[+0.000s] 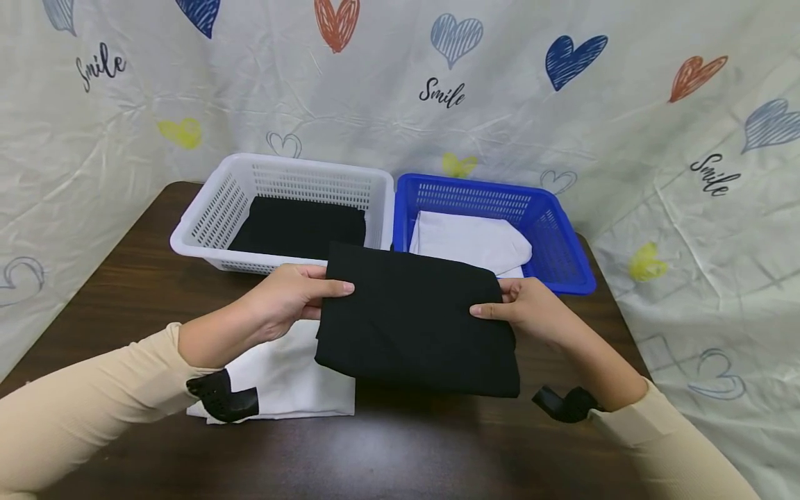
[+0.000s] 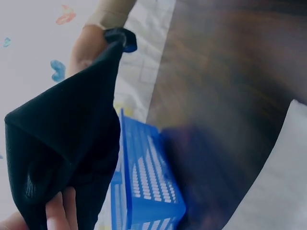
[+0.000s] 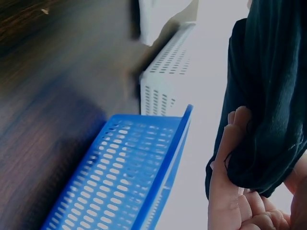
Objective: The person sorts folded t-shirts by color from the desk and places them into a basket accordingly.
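A folded black cloth [image 1: 415, 323] is held up above the table by both hands. My left hand [image 1: 290, 298] pinches its left edge, thumb on top and fingers beneath. At the opposite edge my right hand [image 1: 528, 305] grips it the same way. Seen from the left wrist, the black cloth [image 2: 72, 134] hangs in layers over the fingertips [image 2: 57, 213]. In the right wrist view the fingers [image 3: 230, 158] lie under a folded edge of the cloth [image 3: 273, 105]. Whether it is a garment cannot be told.
Behind the cloth stand a white basket [image 1: 281, 262] with folded black cloth [image 1: 300, 226] inside and, touching or nearly so, a blue basket [image 1: 556, 229] with folded white cloth [image 1: 465, 239]. White cloth [image 1: 281, 378] lies on the dark wooden table [image 1: 375, 458], partly under the left forearm.
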Demonstrator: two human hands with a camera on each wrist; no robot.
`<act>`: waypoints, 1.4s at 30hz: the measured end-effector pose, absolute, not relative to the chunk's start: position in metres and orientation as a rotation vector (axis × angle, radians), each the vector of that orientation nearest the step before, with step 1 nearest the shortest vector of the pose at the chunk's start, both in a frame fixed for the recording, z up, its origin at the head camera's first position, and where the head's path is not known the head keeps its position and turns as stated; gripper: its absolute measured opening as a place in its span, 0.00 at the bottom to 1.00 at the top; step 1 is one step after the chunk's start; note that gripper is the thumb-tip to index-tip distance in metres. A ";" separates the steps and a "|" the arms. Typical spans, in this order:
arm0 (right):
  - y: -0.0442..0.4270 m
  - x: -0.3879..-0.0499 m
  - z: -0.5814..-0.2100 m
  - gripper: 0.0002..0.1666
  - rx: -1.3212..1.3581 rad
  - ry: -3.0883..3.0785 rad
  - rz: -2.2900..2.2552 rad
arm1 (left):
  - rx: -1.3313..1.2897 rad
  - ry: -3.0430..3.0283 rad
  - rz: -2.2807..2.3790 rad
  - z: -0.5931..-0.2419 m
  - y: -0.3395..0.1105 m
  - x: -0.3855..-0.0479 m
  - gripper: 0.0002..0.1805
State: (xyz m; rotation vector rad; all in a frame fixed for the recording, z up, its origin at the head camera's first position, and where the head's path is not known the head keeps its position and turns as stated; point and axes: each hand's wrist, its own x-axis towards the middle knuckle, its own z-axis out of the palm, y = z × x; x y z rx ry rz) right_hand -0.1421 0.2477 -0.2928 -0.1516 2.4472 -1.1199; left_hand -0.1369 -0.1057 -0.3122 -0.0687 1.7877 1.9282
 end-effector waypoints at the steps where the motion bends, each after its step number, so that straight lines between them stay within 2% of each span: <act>1: 0.246 -0.143 -0.292 0.29 -0.150 2.450 -1.127 | -0.070 1.791 1.933 -0.311 -0.107 -0.138 0.23; 18: 0.229 -0.159 -0.291 0.29 -0.134 2.426 -1.169 | -0.087 1.824 1.912 -0.299 -0.126 -0.150 0.13; 27: 0.212 -0.175 -0.284 0.28 -0.147 2.438 -1.168 | -0.130 1.885 1.899 -0.292 -0.140 -0.157 0.17; 34: 0.198 -0.192 -0.275 0.20 -0.170 2.509 -1.149 | -0.145 1.914 1.928 -0.290 -0.152 -0.167 0.05; 42: 0.186 -0.208 -0.273 0.23 -0.161 2.416 -1.250 | -0.164 1.931 1.953 -0.288 -0.162 -0.181 0.05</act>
